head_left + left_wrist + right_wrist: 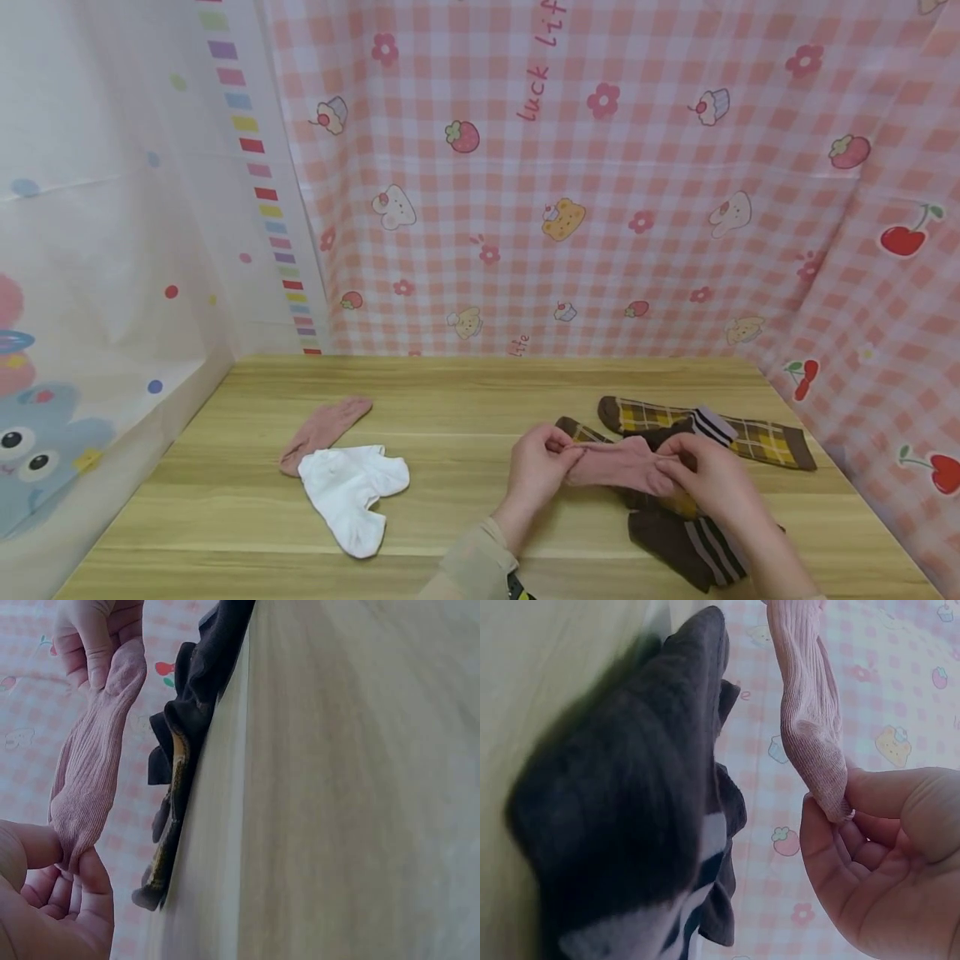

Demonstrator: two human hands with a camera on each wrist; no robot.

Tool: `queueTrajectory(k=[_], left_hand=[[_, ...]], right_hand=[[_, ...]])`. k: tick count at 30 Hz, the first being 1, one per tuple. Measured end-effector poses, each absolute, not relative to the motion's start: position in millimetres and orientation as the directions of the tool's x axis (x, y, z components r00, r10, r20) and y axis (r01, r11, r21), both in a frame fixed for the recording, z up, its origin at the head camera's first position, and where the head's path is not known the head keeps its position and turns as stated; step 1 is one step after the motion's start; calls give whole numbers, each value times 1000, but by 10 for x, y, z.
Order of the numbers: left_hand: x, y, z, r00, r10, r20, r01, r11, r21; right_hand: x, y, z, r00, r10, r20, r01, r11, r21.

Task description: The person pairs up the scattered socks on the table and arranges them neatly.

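A pink ribbed sock [618, 464] is stretched lengthwise between my two hands, above the pile on the right of the table. My left hand [537, 468] pinches one end between thumb and fingers. The other end is pinched by my right hand [708, 477]. In the left wrist view the sock [90, 761] hangs in the air, apart from the tabletop. Below it lie a dark brown sock with grey stripes [678, 546] and a yellow plaid sock [765, 437], partly hidden by the hands.
On the left of the wooden table [450, 517] lie another pink sock [322, 429] and white socks [348, 492], which overlap it. A pink checked cloth [487, 183] hangs behind the table's far edge, and patterned sheets hang at both sides.
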State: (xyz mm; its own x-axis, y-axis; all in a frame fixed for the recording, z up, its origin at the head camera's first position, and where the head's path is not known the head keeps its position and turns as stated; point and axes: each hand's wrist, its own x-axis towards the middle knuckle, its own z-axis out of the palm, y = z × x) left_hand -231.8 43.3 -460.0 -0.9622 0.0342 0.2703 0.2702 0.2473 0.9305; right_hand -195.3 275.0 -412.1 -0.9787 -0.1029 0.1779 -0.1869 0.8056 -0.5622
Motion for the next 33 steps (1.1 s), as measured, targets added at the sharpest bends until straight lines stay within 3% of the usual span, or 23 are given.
queueTrajectory(k=[33], left_hand=[[-2514, 43, -4587, -914, -79, 399, 350, 346, 870]], right_hand=[[-2236, 2325, -4098, -937, -172, 303, -321, 765, -558]])
